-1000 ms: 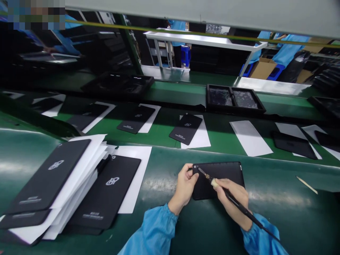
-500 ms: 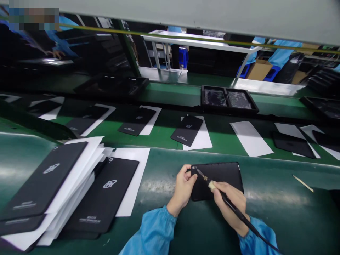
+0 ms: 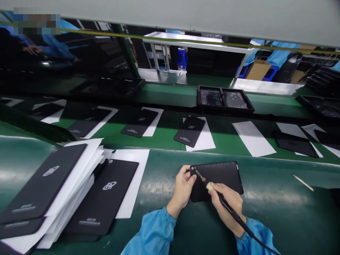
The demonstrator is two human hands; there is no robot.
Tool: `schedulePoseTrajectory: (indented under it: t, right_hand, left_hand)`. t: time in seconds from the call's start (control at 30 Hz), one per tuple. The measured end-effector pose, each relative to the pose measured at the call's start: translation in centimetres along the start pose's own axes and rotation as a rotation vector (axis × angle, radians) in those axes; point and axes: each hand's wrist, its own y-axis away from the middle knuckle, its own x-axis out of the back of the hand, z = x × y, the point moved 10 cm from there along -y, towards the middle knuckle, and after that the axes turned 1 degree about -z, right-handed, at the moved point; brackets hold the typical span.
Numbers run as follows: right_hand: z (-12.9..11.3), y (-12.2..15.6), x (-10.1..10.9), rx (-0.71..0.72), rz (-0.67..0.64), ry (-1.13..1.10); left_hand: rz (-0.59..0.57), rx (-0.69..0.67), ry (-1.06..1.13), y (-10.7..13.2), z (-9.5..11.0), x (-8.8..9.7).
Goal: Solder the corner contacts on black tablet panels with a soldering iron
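Observation:
A black tablet back cover [image 3: 220, 173] lies on the green bench in front of me, its inner side facing up. My left hand [image 3: 183, 186] pinches the cover's upper left corner between thumb and fingers. In my right hand [image 3: 230, 203] is a soldering iron [image 3: 203, 179], held like a pen by its pale grip, with a cable running down past my sleeve. Its tip points at the small parts in that same corner, close to my left fingertips; whether it touches them I cannot make out.
Black covers [image 3: 50, 177] interleaved with white sheets are stacked at left. Beyond the bench edge, a green line carries more covers [image 3: 190, 131] and white sheets [image 3: 253, 139]. A black tray [image 3: 225, 99] stands behind. A thin stick [image 3: 302, 182] lies at right. Co-workers' blue sleeves show at the back.
My right hand and the soldering iron have shifted slightly left. Covers and sheets on the far line appear a little further right. My left hand keeps its hold on the cover.

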Motion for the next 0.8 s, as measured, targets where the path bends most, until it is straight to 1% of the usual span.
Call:
schedulePoseTrajectory:
  t: [0.1, 0.2, 0.27, 0.3, 0.37, 0.43, 0.47, 0.5, 0.53, 0.57, 0.6, 0.73, 0.77, 0.8]
  right_hand:
    - [0.3, -0.3, 1.3, -0.012, 0.012, -0.041]
    - [1.9, -1.5, 3.0, -0.015, 0.006, -0.098]
    - [3.1, -2.6, 3.2, 0.018, -0.033, -0.045]
    - [3.6, -3.1, 2.8, 0.047, -0.062, 0.009]
    - [4.8, -3.8, 1.3, 0.098, -0.151, 0.111]
    - [6.1, -4.1, -0.7, 0.135, -0.266, 0.168]
    - [7.0, -4.2, -1.4, 0.134, -0.312, 0.194]
    - [8.1, -4.5, -1.6, 0.128, -0.343, 0.22]
    - [9.3, -4.9, -1.3, 0.114, -0.355, 0.246]
    - [10.6, -5.6, -0.5, 0.097, -0.35, 0.271]
    - [11.9, -6.6, 0.7, 0.079, -0.33, 0.296]
    - [17.2, -12.5, 7.3, -0.017, -0.187, 0.383]
    - [18.2, -14.0, 8.4, -0.039, -0.143, 0.396]
    - [18.9, -15.2, 9.0, -0.062, -0.096, 0.405]
  left_hand:
    - [0.009, 0.002, 0.016, 0.0, 0.2, 0.0]
    - [0.017, 0.014, 0.022, 0.0, 0.2, 0.0]
    - [0.017, 0.023, 0.016, 0.0, 0.2, 0.0]
    - [0.017, 0.027, 0.01, 0.0, 0.2, 0.0]
    - [0.017, 0.029, -0.007, 0.0, 0.3, 0.1]
    - [-0.01, 0.032, -0.036, -0.1, 0.3, 0.0]
    - [-0.039, 0.04, -0.06, -0.2, 0.2, -0.2]
    - [-0.063, 0.045, -0.089, -0.3, 0.1, -0.3]
    - [-0.077, 0.046, -0.111, -0.4, -0.1, -0.3]
    - [-0.086, 0.047, -0.121, -0.5, -0.2, -0.3]
    - [-0.085, 0.044, -0.118, -0.6, -0.3, -0.2]
    - [-0.071, 0.029, -0.085, -0.8, -0.8, 0.1]
    - [-0.073, 0.027, -0.093, -0.8, -0.9, 0.1]
    - [-0.076, 0.025, -0.1, -0.7, -1.0, 0.0]
